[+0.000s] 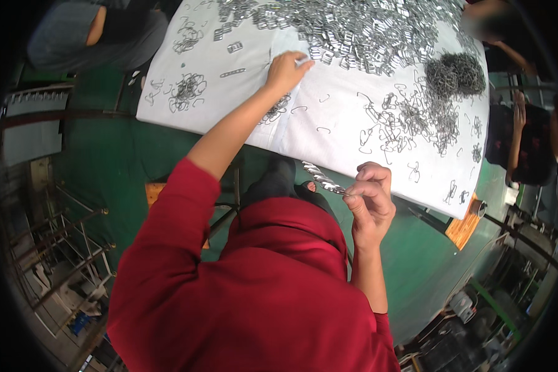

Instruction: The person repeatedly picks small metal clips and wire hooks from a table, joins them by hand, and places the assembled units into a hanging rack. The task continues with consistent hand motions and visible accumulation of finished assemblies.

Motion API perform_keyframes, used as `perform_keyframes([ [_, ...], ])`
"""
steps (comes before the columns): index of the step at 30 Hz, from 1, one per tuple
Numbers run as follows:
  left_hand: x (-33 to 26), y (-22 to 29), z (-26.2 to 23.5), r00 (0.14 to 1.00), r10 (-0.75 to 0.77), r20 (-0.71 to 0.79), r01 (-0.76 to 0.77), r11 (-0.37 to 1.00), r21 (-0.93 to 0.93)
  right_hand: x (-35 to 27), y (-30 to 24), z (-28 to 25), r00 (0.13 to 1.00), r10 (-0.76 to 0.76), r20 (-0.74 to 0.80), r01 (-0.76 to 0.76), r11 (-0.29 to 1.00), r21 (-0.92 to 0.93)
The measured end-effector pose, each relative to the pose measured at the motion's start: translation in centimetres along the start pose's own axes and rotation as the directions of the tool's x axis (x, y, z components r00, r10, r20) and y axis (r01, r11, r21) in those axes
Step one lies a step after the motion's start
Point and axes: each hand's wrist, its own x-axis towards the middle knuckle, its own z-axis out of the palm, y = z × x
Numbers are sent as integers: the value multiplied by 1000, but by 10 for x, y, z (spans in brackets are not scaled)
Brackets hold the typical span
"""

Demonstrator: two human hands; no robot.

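Observation:
My right hand (372, 201) is raised in front of the table's near edge, thumb and fingers pinched on one end of a short strip of linked shiny metal pieces (321, 177). The strip slants up to the left, clear of the table. My left hand (285, 73) reaches over the white tabletop to the near edge of a large pile of small flat metal links (366, 34). Its thumb and forefinger look apart beside the nearest links, and the other fingers are curled and partly hidden. Below its wrist lies a small heap of wire hooks (274, 110).
Loose wire hooks (390, 124) spread across the right of the white-covered table (335, 146), near a dark tangled wire bundle (456, 75). More hooks (188, 92) and a short metal strip (232, 72) lie at left. Other people sit at the left and right sides.

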Motion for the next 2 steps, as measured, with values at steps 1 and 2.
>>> perform_keyframes([
  [1,22,-7,16,999,-39,-18,41,989,140,-1,2,0,1000,15,-27,-16,1000,-8],
  [2,37,-7,32,997,-69,-38,77,958,277,-2,3,0,998,32,-57,-33,999,-21],
])
